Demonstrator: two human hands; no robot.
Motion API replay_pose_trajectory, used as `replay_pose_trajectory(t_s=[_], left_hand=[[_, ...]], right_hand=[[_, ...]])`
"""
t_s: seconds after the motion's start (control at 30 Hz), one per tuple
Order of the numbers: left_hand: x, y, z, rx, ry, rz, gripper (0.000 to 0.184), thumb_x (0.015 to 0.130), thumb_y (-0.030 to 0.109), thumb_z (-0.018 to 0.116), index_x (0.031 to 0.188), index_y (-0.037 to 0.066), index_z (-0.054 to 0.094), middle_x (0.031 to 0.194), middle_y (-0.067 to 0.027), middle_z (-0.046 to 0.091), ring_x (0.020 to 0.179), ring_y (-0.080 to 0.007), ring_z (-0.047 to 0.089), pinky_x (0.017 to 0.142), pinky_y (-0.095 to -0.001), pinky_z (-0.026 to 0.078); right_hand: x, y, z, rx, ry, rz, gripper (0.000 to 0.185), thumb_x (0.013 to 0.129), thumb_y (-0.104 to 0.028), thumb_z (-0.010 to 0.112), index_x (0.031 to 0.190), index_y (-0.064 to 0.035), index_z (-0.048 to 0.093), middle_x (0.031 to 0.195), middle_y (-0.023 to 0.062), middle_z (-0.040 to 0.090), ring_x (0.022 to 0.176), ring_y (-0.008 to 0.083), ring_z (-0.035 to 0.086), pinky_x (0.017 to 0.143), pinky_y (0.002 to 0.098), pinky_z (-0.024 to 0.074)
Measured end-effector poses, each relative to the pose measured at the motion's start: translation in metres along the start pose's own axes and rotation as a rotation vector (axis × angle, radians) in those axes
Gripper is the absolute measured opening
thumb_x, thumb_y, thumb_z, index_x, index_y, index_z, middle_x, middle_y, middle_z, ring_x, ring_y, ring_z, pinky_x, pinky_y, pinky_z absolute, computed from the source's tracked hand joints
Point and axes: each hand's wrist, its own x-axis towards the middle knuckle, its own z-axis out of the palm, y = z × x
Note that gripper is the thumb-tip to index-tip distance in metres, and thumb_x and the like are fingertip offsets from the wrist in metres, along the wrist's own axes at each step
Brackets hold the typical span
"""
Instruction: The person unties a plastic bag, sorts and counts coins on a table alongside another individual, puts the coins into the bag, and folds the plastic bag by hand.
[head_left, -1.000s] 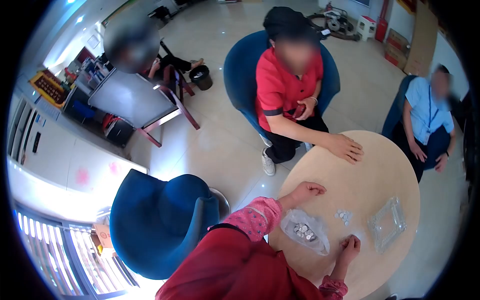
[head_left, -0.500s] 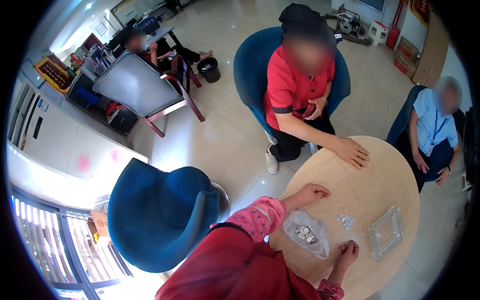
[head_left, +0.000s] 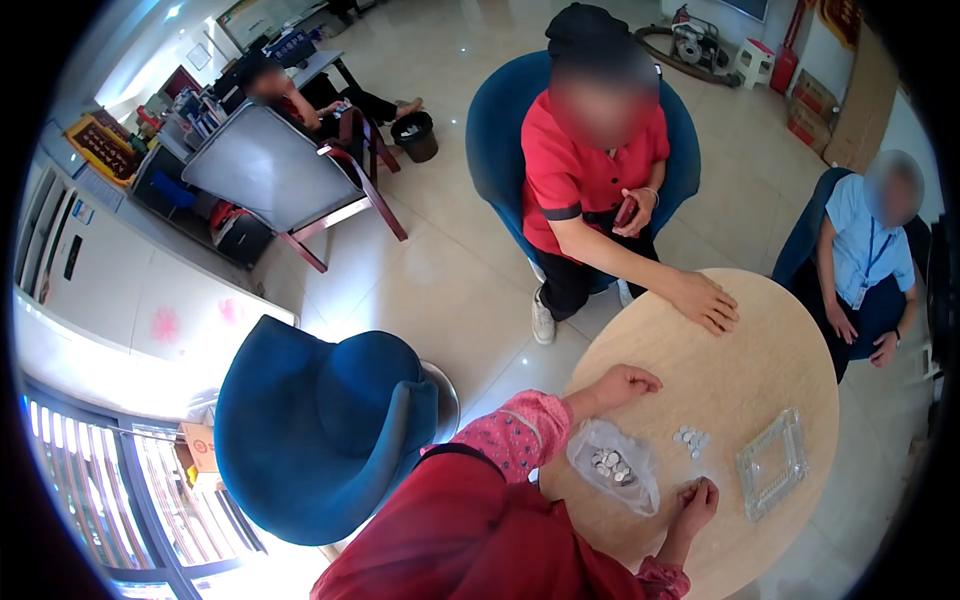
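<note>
Several small pale discs lie loosely clustered on the round surface, just beyond the right hand, with more in a clear plastic bag between it and the left hand. From here the right fingers look drawn together and the left ones curled, though I can't tell whether the left tips meet or whether either hand grips anything. A clear tray lies to the right, and opposite, a seated person in red rests a palm on the surface.

Left hand and right hand at round table, plastic bag nearby, loose pale discs, clear tray
</note>
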Motion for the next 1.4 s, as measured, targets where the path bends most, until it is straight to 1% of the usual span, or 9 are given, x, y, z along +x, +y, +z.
replay_pose_trajectory(t_s=[0.27, 0.43, 0.47, 0.53, 0.67, 0.77, 0.9, 1.07, 1.4], left_hand=[[-0.002, -0.004, -0.003, -0.026, -0.003, -0.052, 0.023, 0.090, 0.002, 0.049, 0.106, 0.001, 0.066, 0.101, -0.0054, 0.066, 0.095, -0.0112, 0.059, 0.086, -0.0248, 0.046], [-0.006, 0.005, -0.010, 0.265, 0.009, -0.157, 0.021, 0.090, 0.009, 0.057, 0.108, 0.005, 0.066, 0.103, -0.0024, 0.066, 0.095, -0.0086, 0.058, 0.084, -0.0228, 0.046], [-0.011, 0.024, -0.008, 0.271, 0.016, -0.252, 0.022, 0.090, 0.007, 0.055, 0.108, 0.003, 0.066, 0.103, -0.0037, 0.066, 0.095, -0.0097, 0.059, 0.084, -0.0229, 0.047], [-0.018, 0.023, -0.016, 0.162, 0.029, -0.148, 0.020, 0.089, 0.004, 0.055, 0.105, 0.000, 0.066, 0.097, -0.0053, 0.068, 0.090, -0.0104, 0.061, 0.081, -0.0216, 0.047], [-0.045, 0.057, -0.016, 0.213, 0.030, -0.211, 0.022, 0.090, 0.004, 0.053, 0.107, 0.000, 0.065, 0.099, -0.0053, 0.067, 0.094, -0.0107, 0.059, 0.084, -0.0217, 0.045], [-0.059, 0.069, -0.020, 0.290, 0.046, -0.187, 0.023, 0.090, 0.003, 0.052, 0.109, 0.000, 0.064, 0.101, -0.0057, 0.066, 0.097, -0.0113, 0.059, 0.087, -0.0225, 0.044], [-0.076, 0.079, -0.026, 0.321, 0.055, -0.216, 0.024, 0.090, 0.006, 0.053, 0.111, 0.001, 0.064, 0.102, -0.0065, 0.066, 0.098, -0.0125, 0.058, 0.089, -0.0243, 0.043], [-0.088, 0.074, -0.027, 0.269, 0.081, -0.259, 0.027, 0.090, 0.008, 0.053, 0.115, 0.002, 0.062, 0.104, -0.0084, 0.066, 0.099, -0.0131, 0.058, 0.089, -0.0255, 0.042], [-0.092, 0.066, -0.017, 0.246, 0.076, -0.266, 0.026, 0.091, 0.006, 0.052, 0.114, 0.001, 0.062, 0.104, -0.0085, 0.066, 0.098, -0.0134, 0.058, 0.088, -0.0253, 0.044]], right_hand=[[-0.003, -0.002, 0.006, -0.013, 0.021, -0.051, 0.008, 0.089, -0.011, 0.055, 0.089, -0.0027, 0.058, 0.065, 0.0018, 0.051, 0.051, 0.0102, 0.048, 0.046, 0.0245, 0.0409], [-0.007, -0.007, 0.008, -0.171, -0.047, -0.103, 0.015, 0.089, -0.013, 0.054, 0.093, -0.0005, 0.061, 0.067, 0.0031, 0.058, 0.056, 0.0102, 0.055, 0.050, 0.0245, 0.0443], [-0.013, -0.024, 0.017, -0.258, -0.021, -0.135, 0.015, 0.088, -0.013, 0.056, 0.095, -0.0014, 0.063, 0.069, 0.0049, 0.060, 0.060, 0.0108, 0.058, 0.053, 0.0248, 0.0467], [-0.004, -0.035, 0.031, -0.542, 0.097, -0.582, 0.018, 0.082, -0.013, 0.063, 0.098, -0.0037, 0.064, 0.087, 0.0109, 0.065, 0.073, 0.0189, 0.063, 0.063, 0.0284, 0.0507], [0.011, -0.046, 0.048, -0.710, -0.058, -0.849, 0.041, 0.074, -0.020, 0.071, 0.111, -0.0089, 0.060, 0.122, 0.0151, 0.052, 0.112, 0.0337, 0.050, 0.091, 0.0402, 0.0444], [0.011, -0.048, 0.067, -0.800, -0.143, -0.936, 0.053, 0.072, -0.024, 0.075, 0.120, -0.0089, 0.056, 0.130, 0.0136, 0.046, 0.121, 0.0373, 0.042, 0.099, 0.0441, 0.0389], [0.013, -0.050, 0.081, -0.865, -0.156, -0.978, 0.055, 0.070, -0.028, 0.076, 0.119, -0.0125, 0.057, 0.131, 0.0128, 0.045, 0.121, 0.0383, 0.041, 0.100, 0.0467, 0.0374], [0.018, -0.038, 0.083, -0.865, -0.176, -1.101, 0.037, 0.072, -0.024, 0.073, 0.108, -0.0185, 0.064, 0.124, 0.0101, 0.051, 0.115, 0.0334, 0.045, 0.097, 0.0431, 0.0396], [0.011, -0.025, 0.064, -0.751, -0.175, -1.045, 0.020, 0.075, -0.009, 0.069, 0.095, -0.0124, 0.066, 0.102, 0.0055, 0.059, 0.097, 0.0290, 0.053, 0.084, 0.0377, 0.0454]])
